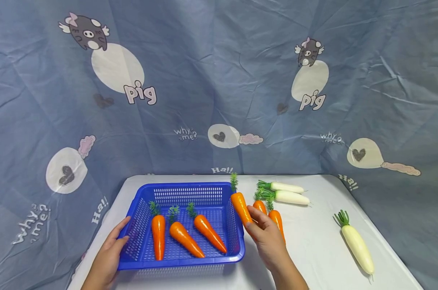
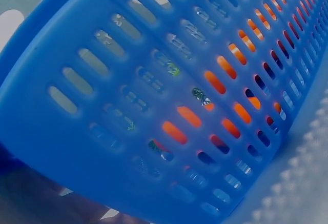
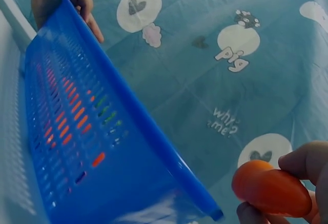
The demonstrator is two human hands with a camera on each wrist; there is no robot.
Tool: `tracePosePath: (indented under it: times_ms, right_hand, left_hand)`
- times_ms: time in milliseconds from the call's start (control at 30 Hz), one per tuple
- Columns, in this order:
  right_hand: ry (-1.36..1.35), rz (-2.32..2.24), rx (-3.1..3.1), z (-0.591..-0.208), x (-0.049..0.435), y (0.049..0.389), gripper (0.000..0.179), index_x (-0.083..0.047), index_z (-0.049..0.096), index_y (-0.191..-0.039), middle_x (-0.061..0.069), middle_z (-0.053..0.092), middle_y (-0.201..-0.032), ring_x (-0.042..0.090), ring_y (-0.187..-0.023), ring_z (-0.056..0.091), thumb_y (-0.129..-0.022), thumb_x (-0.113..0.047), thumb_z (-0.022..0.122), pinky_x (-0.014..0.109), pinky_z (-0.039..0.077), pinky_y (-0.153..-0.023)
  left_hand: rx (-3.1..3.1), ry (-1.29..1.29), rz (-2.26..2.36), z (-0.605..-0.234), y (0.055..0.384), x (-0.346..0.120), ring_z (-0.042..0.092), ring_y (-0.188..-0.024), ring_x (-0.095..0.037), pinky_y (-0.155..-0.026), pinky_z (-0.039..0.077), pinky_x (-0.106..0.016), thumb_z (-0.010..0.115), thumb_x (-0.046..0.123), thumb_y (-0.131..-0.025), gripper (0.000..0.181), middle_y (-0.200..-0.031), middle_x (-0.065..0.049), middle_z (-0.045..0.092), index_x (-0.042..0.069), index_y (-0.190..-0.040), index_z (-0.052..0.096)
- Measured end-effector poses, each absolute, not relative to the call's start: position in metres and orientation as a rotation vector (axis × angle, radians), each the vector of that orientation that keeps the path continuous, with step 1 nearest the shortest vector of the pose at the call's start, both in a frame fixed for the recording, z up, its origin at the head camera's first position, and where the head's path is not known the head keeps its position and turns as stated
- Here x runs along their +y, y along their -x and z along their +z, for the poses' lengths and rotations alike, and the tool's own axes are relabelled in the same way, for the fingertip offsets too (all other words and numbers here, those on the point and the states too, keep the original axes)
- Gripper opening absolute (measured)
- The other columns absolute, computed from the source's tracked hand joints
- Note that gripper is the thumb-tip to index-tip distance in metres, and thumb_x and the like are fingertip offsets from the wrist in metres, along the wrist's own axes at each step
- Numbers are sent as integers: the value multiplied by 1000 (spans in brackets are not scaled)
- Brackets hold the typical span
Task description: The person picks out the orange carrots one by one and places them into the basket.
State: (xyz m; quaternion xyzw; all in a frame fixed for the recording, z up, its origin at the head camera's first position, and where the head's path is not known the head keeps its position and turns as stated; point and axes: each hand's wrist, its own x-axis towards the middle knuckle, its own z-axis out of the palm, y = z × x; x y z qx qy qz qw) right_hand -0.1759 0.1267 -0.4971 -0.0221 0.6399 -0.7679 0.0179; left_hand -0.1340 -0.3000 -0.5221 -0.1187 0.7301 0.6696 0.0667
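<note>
My right hand pinches a carrot with a green leafy top, held up beside the right rim of the blue basket. In the right wrist view the same carrot sits between thumb and fingers, apart from the basket's edge. My left hand grips the basket's left rim, thumb over the edge. Inside the basket lie three carrots: a left one, a middle one and a right one. The left wrist view shows the slotted basket wall with orange behind it.
Two more carrots lie on the white table, partly hidden behind my right hand. Two white radishes lie beyond them, and a third radish lies at the far right. A printed blue cloth hangs behind the table.
</note>
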Motion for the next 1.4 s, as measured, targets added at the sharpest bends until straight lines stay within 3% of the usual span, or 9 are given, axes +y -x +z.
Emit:
tracePosePath:
  times_ms: [133, 200, 267, 467, 700, 800, 967, 1033, 1400]
  right_hand:
    - [99, -2360, 2041, -495, 120, 177, 51, 1, 56, -148, 21, 57, -148, 29, -129, 60, -97, 0, 64, 26, 52, -100]
    - [108, -2358, 2044, -493, 117, 177, 51, 0, 56, -147, 21, 57, -148, 30, -128, 60, -97, 0, 64, 26, 52, -99]
    - [117, -2352, 2044, -492, 114, 178, 51, 0, 56, -148, 21, 57, -148, 30, -128, 60, -97, -1, 64, 26, 52, -99]
    - [112, -2343, 2028, -489, 105, 180, 50, -1, 56, -148, 20, 57, -148, 28, -127, 59, -98, -2, 63, 25, 52, -99]
    - [131, -2364, 2012, -487, 96, 181, 49, 3, 57, -145, 22, 59, -144, 25, -122, 61, -97, -1, 64, 25, 53, -97]
    - [148, -2360, 2005, -485, 92, 181, 49, 3, 57, -145, 23, 59, -143, 24, -121, 63, -97, -1, 64, 24, 53, -96]
    - [147, -2338, 2013, -485, 86, 183, 49, 2, 58, -145, 22, 60, -143, 26, -121, 63, -97, -2, 64, 24, 53, -96]
    - [137, -2323, 2027, -484, 83, 183, 49, 1, 58, -145, 21, 60, -143, 26, -121, 62, -97, -3, 65, 24, 53, -97]
    - [88, -2308, 2005, -480, 68, 180, 47, 2, 59, -144, 20, 62, -138, 25, -120, 62, -99, -6, 65, 27, 52, -99]
  left_hand:
    - [2170, 377, 2058, -522, 134, -300, 2, -160, -34, -116, 31, -42, 26, 11, -112, 62, -176, -2, -12, 28, -170, 10]
    - [2154, 389, 2081, -522, 134, -299, -4, -162, -33, -125, 17, -55, 25, 9, -112, 62, -176, 0, -13, 27, -170, 11]
    - [2142, 398, 2099, -522, 135, -299, -8, -162, -33, -126, 5, -62, 25, 8, -111, 62, -175, 1, -14, 26, -170, 11]
    - [2154, 406, 2087, -522, 134, -298, -4, -162, -33, -123, 11, -59, 23, 12, -112, 61, -176, 0, -12, 28, -170, 12]
    - [2152, 383, 2105, -522, 133, -299, -7, -162, -32, -124, 7, -58, 20, 17, -114, 57, -176, 0, -12, 27, -170, 14]
    - [2155, 370, 2110, -523, 133, -298, -2, -161, -33, -119, 15, -54, 19, 17, -114, 57, -176, -1, -10, 27, -170, 13]
    - [2149, 366, 2131, -523, 132, -297, -2, -161, -33, -120, 13, -56, 20, 16, -114, 57, -176, -2, -9, 26, -170, 14]
    - [2143, 372, 2139, -523, 132, -297, -5, -161, -33, -123, 7, -59, 20, 15, -114, 57, -176, -2, -10, 25, -169, 15]
    - [2138, 393, 2126, -522, 131, -297, -1, -161, -34, -121, 14, -57, 19, 16, -113, 57, -176, -2, -8, 28, -169, 15]
